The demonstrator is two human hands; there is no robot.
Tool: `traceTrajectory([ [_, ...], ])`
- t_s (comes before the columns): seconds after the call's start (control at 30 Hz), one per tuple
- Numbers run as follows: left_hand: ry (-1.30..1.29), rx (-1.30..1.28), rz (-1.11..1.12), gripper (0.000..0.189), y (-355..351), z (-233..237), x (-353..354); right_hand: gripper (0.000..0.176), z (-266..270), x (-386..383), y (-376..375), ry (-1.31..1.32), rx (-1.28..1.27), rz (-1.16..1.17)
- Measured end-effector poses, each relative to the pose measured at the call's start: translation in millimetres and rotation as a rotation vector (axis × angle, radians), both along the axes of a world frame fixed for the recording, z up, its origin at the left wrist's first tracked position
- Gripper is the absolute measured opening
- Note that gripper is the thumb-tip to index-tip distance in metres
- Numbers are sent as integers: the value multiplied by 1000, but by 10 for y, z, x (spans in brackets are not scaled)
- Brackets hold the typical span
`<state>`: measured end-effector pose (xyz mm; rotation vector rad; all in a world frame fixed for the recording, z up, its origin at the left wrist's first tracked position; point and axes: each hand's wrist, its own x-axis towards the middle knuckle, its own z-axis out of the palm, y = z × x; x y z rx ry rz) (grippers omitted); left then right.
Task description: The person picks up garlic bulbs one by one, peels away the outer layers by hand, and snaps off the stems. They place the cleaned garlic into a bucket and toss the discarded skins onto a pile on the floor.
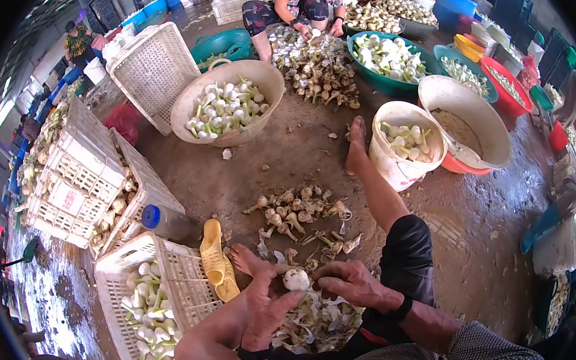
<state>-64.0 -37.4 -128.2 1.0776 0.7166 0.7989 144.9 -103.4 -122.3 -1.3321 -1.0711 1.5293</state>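
Garlic bulb (296, 279), peeled white: pinched between left hand (265, 313) fingertips and curled right hand (353, 283), above lap-side husk pile (317, 321), apparently so skins drop there; unpeeled heap (296, 208) lies close ahead.

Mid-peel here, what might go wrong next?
1. The garlic bulb is held only by fingertips of the right hand, with the left hand just touching it; it may slip onto the dirty floor.
2. The outstretched foot lies close to the white bucket and might tip it.
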Motion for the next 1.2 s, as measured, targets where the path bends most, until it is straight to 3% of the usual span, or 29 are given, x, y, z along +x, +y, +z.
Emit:
traceTrajectory([
  [0.4,208,219,-81,50,10,-87,-38,25,42,-34,44,-189,64,46],
  [0.47,307,456,-81,50,32,-141,-40,24,-16,-68,33,-222,118,15],
  [0.6,346,572,-70,50,35,-157,1,22,-97,-121,24,-329,163,-59],
  [0.7,304,532,-76,49,6,-199,1,22,-94,-137,27,-320,143,-78],
  [0.77,203,220,-93,49,-16,-200,-12,21,-157,-145,21,-353,158,-94],
  [0.83,159,134,-110,49,-23,-31,-8,21,-348,-138,-4,-390,175,-119],
  [0.9,112,46,-124,48,-18,49,-15,21,-722,-82,-110,-595,148,30],
  [0.93,-48,-52,-104,48,-9,61,-41,21,-860,-69,-212,-595,149,30],
  [0.97,-207,-148,-82,47,13,83,-71,20,-986,-58,-310,-728,214,213],
  [1.0,-205,-148,-77,47,41,100,-108,20,-972,-66,-344,-856,277,403],
  [1.03,-291,-192,-105,47,68,114,-142,20,-967,-78,-374,-752,428,347],
  [1.07,-378,-232,-134,47,78,126,-154,20,-952,-84,-391,-750,427,352],
  [1.13,-377,-182,-138,48,67,127,-115,21,-577,-92,-231,-437,314,184],
  [1.17,-359,-202,-119,49,53,125,-94,24,-493,-79,-171,-281,130,113],
  [1.2,-340,-222,-101,50,52,126,-85,24,-384,-51,-121,-280,133,111],
])
